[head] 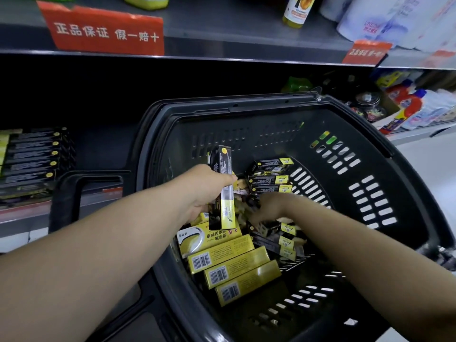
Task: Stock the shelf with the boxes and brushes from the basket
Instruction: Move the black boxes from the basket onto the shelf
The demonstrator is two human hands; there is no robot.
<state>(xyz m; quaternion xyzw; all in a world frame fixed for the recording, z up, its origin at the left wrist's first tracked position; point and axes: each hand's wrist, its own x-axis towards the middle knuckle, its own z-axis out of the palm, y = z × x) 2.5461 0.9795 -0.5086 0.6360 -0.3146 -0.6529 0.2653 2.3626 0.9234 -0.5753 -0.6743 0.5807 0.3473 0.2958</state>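
A dark plastic basket fills the middle of the view. Inside lie several yellow boxes with barcodes and several black-and-yellow slim boxes. My left hand holds a few upright black-and-yellow slim boxes above the basket's contents. My right hand, blurred, reaches down among the loose black-and-yellow boxes at the basket's middle; what its fingers do is unclear. A row of the same black boxes stands on the lower shelf at left.
The upper shelf carries a red sign, a yellow bottle and white packages. At right the lower shelf holds red and white detergent bottles and round tins. The basket's handle hangs at left.
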